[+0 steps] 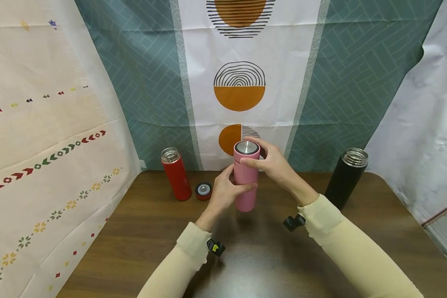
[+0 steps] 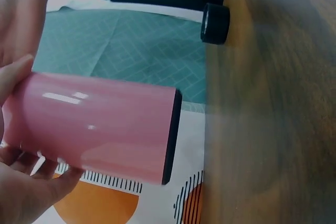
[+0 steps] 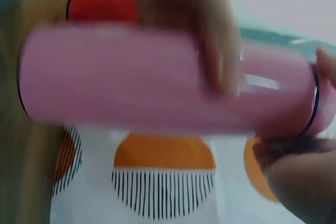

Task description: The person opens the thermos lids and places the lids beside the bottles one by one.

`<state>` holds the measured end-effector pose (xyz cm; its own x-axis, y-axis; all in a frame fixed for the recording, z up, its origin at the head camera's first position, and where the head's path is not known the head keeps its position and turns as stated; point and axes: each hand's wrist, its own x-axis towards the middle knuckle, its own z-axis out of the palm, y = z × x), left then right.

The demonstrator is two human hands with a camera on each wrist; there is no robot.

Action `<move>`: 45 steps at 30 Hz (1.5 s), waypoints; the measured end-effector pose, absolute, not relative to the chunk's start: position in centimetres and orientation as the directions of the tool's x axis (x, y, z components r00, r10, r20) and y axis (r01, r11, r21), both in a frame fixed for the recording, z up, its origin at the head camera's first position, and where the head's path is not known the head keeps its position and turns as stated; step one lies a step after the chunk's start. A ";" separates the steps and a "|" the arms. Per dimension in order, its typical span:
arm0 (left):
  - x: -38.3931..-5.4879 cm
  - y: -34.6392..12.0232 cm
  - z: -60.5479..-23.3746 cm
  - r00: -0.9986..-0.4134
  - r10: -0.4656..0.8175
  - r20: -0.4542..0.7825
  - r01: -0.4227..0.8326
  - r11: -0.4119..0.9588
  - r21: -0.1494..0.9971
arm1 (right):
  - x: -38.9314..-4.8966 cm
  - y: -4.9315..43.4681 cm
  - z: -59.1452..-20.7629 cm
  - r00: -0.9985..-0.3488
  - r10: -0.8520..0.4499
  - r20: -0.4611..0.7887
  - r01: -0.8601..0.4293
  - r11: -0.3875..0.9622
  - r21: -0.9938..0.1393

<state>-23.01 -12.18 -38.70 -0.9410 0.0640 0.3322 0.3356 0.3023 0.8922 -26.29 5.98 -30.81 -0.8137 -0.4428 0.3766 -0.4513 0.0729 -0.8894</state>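
Note:
Both hands hold a pink thermos bottle (image 1: 246, 188), upright and lifted a little off the table in the left wrist view. The left hand (image 1: 225, 190) grips its body from the left, thumb across the front. Higher up, the right hand (image 1: 270, 161) grips the pink lid (image 1: 240, 156), whose steel-coloured top (image 1: 247, 147) faces up. The lid sits on the bottle with a thin dark seam below it. In the right wrist view the bottle (image 3: 121, 77) is blurred, and the right fingers (image 3: 299, 166) curl round its lid end.
To the left stands a lidless red bottle (image 1: 176, 178), with its red cap (image 1: 203, 191) beside it. A lidless black bottle (image 1: 344, 182) is at the right, partly behind the right sleeve; a black cap (image 2: 216, 23) lies near it. Patterned cloth (image 1: 149, 82) hangs behind the wooden table (image 1: 134, 240).

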 end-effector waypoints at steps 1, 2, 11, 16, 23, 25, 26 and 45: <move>-23.0 -12.2 -38.7 -0.938 0.058 0.341 0.342 0.300 0.891 | -26.0 5.8 -30.8 -0.821 -0.432 0.374 -0.444 0.069 -0.893; -23.1 -12.2 -38.7 -0.936 0.053 0.349 0.349 0.297 0.889 | -25.8 5.6 -30.8 -0.828 -0.418 0.375 -0.440 0.068 -0.896; -23.1 -12.4 -38.7 -0.929 0.060 0.365 0.367 0.268 0.891 | -25.6 5.0 -30.9 -0.850 -0.360 0.385 -0.428 0.046 -0.903; -23.0 -12.5 -38.8 -0.929 0.088 0.360 0.371 0.261 0.891 | -25.6 5.2 -31.0 -0.846 -0.358 0.395 -0.422 -0.002 -0.906; -23.0 -12.6 -38.9 -0.926 0.120 0.358 0.376 0.231 0.897 | -25.8 5.4 -31.3 -0.833 -0.364 0.416 -0.436 -0.031 -0.899; -23.0 -12.5 -38.9 -0.927 0.126 0.354 0.375 0.232 0.898 | -26.0 5.5 -31.3 -0.832 -0.372 0.410 -0.427 -0.042 -0.903; -23.1 -12.5 -39.0 -0.927 0.127 0.354 0.375 0.234 0.897 | -26.1 5.5 -31.4 -0.832 -0.378 0.405 -0.419 -0.049 -0.906; -22.6 -13.1 -38.3 -0.911 0.191 0.365 0.403 0.229 0.886 | -27.0 7.0 -31.2 -0.671 -0.620 0.406 -0.378 -0.185 -0.907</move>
<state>-22.60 -13.07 -38.27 -0.9111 0.1914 0.3651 0.4032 0.2289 0.8860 -26.99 7.01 -31.24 -0.6709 -0.6203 0.4065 -0.3784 -0.1851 -0.9070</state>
